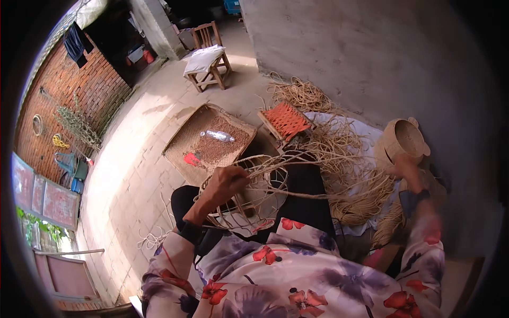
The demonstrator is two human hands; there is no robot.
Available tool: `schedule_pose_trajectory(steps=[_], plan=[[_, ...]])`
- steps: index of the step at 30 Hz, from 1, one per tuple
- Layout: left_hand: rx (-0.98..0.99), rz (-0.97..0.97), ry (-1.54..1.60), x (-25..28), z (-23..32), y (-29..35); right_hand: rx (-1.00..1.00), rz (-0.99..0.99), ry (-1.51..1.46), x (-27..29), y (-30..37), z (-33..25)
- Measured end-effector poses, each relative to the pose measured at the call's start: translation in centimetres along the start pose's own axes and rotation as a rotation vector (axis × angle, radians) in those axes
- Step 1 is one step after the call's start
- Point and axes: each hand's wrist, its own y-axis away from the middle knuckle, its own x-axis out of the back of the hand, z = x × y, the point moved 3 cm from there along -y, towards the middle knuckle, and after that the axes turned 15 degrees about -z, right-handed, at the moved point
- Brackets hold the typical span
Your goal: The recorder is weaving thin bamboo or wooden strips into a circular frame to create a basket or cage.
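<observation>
My left hand (229,183) is closed on pale straw cords (262,168) above my lap. Several strands fan out from it to the right, and looped cords (225,217) hang below it, around a frame partly hidden by my wrist. Out to the right, my right hand (407,170) is blurred, its fingers curled. One long cord (339,196) stretches between the two hands. Just beyond the right hand stands a round woven basket (389,146) with small ear-like lobes on its rim.
Loose cord (339,143) and coiled bundles (366,204) lie on a white cloth (371,135) at my right. Ahead are a low stool (286,121) with an orange woven seat and a woven tray (180,140) of brown grains with a bottle. A wooden chair (209,58) stands farther off. A wall (344,53) rises at right.
</observation>
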Motion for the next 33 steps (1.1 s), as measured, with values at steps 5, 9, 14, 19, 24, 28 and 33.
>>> schedule_pose_trajectory(steps=[5, 9, 14, 19, 24, 28, 33], plan=[[0.11, -0.02, 0.087, -0.5, -0.7, 0.9, 0.784, 0.223, -0.826, 8.8, 7.3, -20.4], [0.11, -0.019, 0.121, -0.7, -1.2, 0.6, 0.978, 0.341, -0.462, 7.1, 12.5, -30.3], [0.161, -0.011, 0.215, -0.5, -2.2, 1.3, 1.231, -0.569, -1.298, 8.0, 12.6, -28.4], [0.22, -0.003, 0.315, 0.2, -3.5, 2.9, 0.878, 0.202, -2.103, 10.8, 4.5, -5.7], [0.114, -0.054, 0.351, -0.5, -3.4, -0.1, -0.36, 0.621, -1.205, 1.6, 1.5, 27.0], [0.193, -0.015, 0.272, -0.1, -3.2, 1.2, -0.139, 0.576, -0.492, -1.4, -4.3, 7.8], [0.185, -0.042, 0.25, -0.2, -3.7, 1.1, 0.873, 0.29, -1.021, 8.4, 8.0, -21.8]])
